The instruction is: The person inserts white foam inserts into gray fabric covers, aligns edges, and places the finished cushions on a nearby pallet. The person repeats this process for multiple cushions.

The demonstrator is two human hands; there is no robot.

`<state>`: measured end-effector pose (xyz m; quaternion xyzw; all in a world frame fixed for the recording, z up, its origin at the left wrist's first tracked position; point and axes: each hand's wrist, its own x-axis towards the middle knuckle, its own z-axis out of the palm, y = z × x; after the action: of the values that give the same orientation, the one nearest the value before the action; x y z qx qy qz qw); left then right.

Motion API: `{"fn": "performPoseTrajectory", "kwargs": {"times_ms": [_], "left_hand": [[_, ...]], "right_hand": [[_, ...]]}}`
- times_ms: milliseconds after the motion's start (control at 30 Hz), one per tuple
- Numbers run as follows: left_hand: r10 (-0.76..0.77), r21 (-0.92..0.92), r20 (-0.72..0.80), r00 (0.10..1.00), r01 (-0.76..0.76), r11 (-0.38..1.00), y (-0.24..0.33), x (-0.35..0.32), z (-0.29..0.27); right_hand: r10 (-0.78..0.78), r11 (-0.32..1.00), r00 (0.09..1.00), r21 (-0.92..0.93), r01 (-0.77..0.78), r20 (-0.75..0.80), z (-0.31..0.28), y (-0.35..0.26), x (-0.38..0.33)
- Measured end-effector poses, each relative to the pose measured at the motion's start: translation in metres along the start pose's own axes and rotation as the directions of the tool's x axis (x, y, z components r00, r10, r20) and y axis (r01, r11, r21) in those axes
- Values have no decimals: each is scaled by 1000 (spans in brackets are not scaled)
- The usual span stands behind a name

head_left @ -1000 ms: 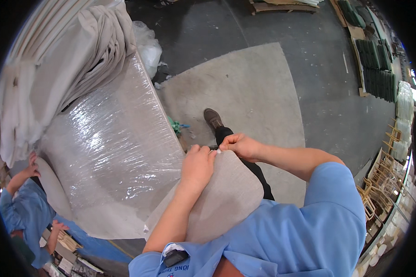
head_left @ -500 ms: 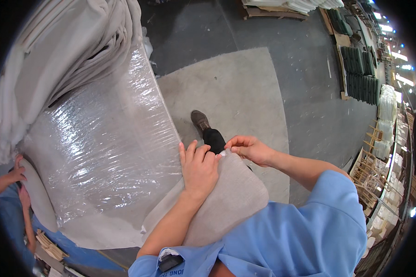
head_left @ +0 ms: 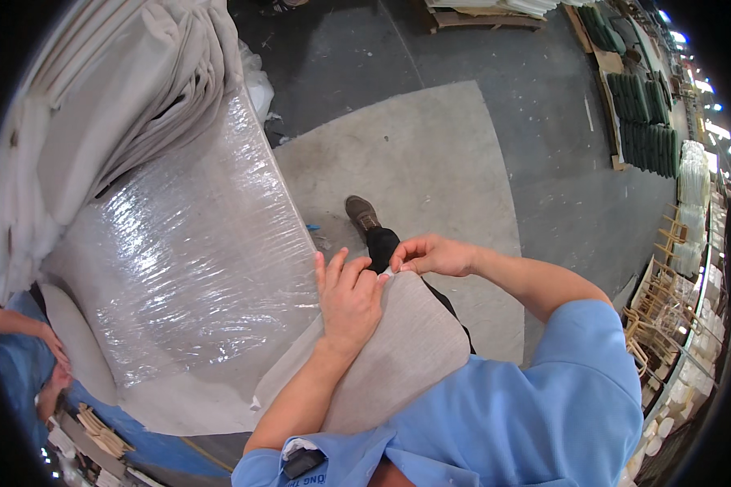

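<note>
A light grey-beige fabric cushion (head_left: pixel 398 349) with rounded corners rests against my blue-shirted front, to the right of the plastic-wrapped table. My left hand (head_left: pixel 349 296) grips its far edge, back of the hand up, fingers stretched over the edge and the thumb at the corner. There, my right hand (head_left: pixel 430 256) pinches a small white bit at the corner between thumb and forefinger. The two hands almost touch. What lies under the left palm is hidden.
The table (head_left: pixel 211 243) wears shiny clear film; folded grey covers (head_left: pixel 154 89) are heaped at its far left. A co-worker's hands (head_left: pixel 53 357) are beside another grey cushion (head_left: pixel 77 337) at the left. Green cushions (head_left: pixel 646 122) and wooden frames (head_left: pixel 662 300) stand right.
My right fingers have moved slightly left and closer to the left thumb at the cushion's corner. The co-worker's hands have moved lower, off their cushion's upper end. The view has shifted slightly.
</note>
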<state>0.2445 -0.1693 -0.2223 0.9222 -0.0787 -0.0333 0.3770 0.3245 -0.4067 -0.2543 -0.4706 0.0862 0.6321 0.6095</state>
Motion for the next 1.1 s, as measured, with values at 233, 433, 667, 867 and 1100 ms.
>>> {"fn": "performPoseTrajectory", "kwargs": {"times_ms": [233,433,667,867,1100], "left_hand": [[-12,-27,41,999,13,1000,-2,0,2],[-32,-11,150,988,34,999,-8,12,3],[-60,104,283,957,32,994,-13,29,15],[-106,186,490,865,15,982,-19,36,26],[-135,174,537,833,47,984,-23,38,29]], "right_hand": [[97,993,991,-60,-102,-91,4,-11,4],[24,993,935,-98,-63,-354,27,9,7],[297,930,872,326,-170,-390,31,17,15],[442,835,871,452,-313,-214,14,35,24],[455,731,890,589,-344,-44,6,54,37]]}}
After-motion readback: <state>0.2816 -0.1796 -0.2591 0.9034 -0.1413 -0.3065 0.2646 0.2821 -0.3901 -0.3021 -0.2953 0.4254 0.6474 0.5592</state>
